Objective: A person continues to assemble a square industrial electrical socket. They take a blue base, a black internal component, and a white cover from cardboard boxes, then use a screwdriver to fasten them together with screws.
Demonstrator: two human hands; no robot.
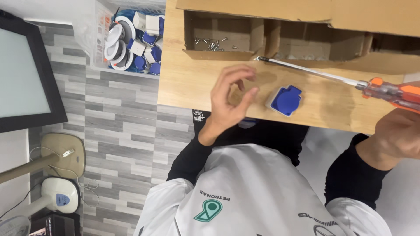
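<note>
Gripping the orange-handled screwdriver [332, 78] in your right hand [400, 133], you are pinching your empty left hand [229, 98] just at nine o'clock of the blue socket [285, 100] on the worktop [192, 83].

Light wooden table [192, 83], a small blue and white socket cover [285, 100] lying on it near the middle, a brown cardboard box [271, 39] with open parts further back, tiny screws [211, 43] in its left part
</note>
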